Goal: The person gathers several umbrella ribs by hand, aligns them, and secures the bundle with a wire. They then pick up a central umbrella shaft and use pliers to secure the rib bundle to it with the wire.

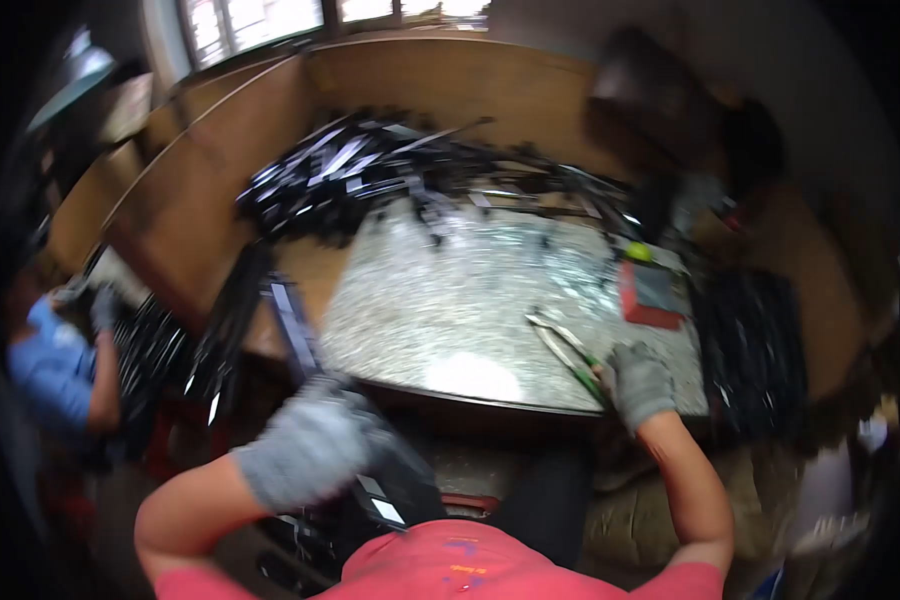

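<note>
My left hand, in a grey glove and smeared by motion, is closed around a bundle of long, flat dark strips. The strips run past the table's front left corner, and their lower ends hang over my lap. In a grey glove too, my right hand grips a plier-like tool with green handles at the table's front right. Its slim metal end points away to the left, over the shiny tabletop. The fingers' exact hold on the tool is partly hidden.
A tangled heap of dark strips lies along the back. At the right are a red box, a yellow-green round thing and a dark bundle. Wooden partitions rise behind. A co-worker in blue works at far left.
</note>
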`<state>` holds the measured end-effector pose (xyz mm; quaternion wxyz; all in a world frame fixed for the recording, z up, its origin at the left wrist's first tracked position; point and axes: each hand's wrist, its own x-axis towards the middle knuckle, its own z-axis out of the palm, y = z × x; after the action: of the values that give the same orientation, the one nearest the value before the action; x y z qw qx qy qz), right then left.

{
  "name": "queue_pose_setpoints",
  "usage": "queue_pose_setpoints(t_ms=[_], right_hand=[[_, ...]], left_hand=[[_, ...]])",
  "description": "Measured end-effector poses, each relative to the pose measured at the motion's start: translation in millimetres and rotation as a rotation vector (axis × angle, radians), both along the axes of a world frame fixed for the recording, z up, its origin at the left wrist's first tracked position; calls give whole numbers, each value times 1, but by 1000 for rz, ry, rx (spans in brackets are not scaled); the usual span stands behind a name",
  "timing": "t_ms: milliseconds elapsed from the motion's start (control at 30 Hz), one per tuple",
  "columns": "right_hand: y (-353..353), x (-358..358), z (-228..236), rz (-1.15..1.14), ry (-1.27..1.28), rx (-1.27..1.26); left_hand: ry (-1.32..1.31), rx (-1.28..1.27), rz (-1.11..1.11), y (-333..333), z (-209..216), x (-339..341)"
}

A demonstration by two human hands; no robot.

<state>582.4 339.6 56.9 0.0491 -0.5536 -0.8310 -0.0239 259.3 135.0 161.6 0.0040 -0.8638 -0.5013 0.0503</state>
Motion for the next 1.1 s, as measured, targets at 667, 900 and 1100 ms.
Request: queue_pose_setpoints(t_ms=[667,900,1100], right_hand=[[134,129,7,-508,-207,-339],[151,163,9,-517,-149,-525],[170,190,2,-619,-66,-350]], left_hand=[[132,189,302,0,-59,-78],[-188,190,123,50,-75,9],[-353,145,105,66,-78,26]])
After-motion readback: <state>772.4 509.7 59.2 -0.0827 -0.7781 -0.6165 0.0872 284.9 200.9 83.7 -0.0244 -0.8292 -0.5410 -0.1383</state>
